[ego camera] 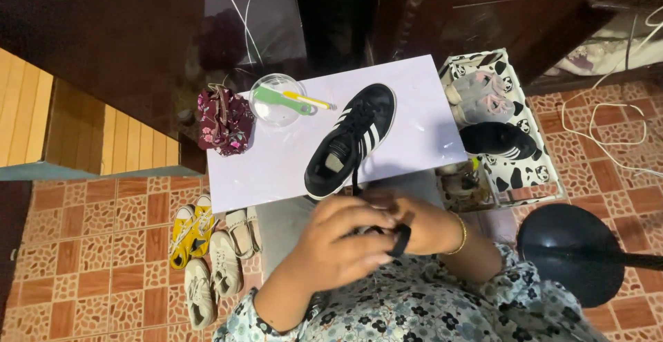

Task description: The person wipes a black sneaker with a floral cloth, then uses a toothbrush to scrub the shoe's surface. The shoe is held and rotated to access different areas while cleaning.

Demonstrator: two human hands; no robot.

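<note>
Black shoelace [400, 240] is pinched between both hands, right above the lap and just below the near edge of the white surface [276, 166]. Left hand [338, 245] has its grip closed over the lace, right hand [421, 224] sits partly behind it, fingers curled onto the same lace. It runs up to the black sneaker with white stripes [352, 138] lying on that surface. Clear bowl [276, 100] with a green tool sits further back, next to a floral cloth [224, 121]. Patterned box [511, 135] with more shoes stands off to the right.
</note>
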